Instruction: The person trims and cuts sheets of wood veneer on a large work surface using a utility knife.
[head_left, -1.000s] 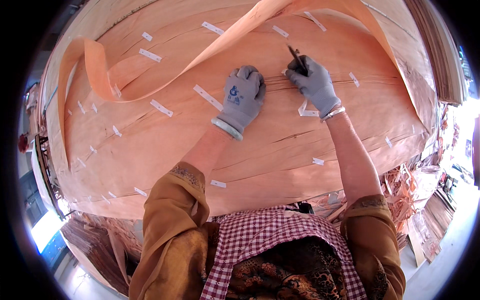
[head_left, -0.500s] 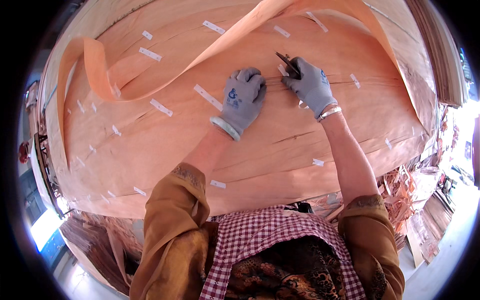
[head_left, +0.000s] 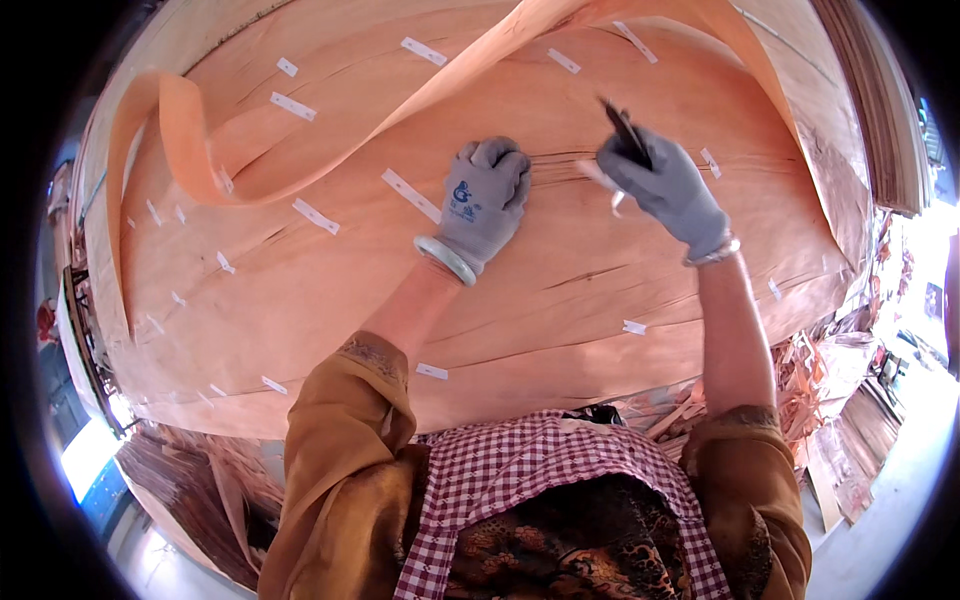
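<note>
A large sheet of reddish-tan wood veneer (head_left: 350, 290) with dark splits and strips of white tape spreads before me. My left hand (head_left: 485, 205), in a grey glove, rests on the sheet with its fingers curled under; anything inside them is hidden. Beside it a long split (head_left: 570, 157) runs to the right. My right hand (head_left: 668, 190), also gloved and slightly blurred, is closed round a dark, pointed knife (head_left: 625, 132) whose tip points away from me. A piece of white tape (head_left: 603, 180) hangs below the right fingers, smeared by motion.
A long, narrow veneer strip (head_left: 400, 105) curls up across the far side of the sheet. Stacked veneer (head_left: 875, 110) stands at the far right, another stack (head_left: 190, 490) at the near left. Torn scraps (head_left: 800, 395) pile up past the near right edge.
My right hand has moved right, away from the left hand, with the knife in it and the white tape trailing. My left hand stays nearly where it was.
</note>
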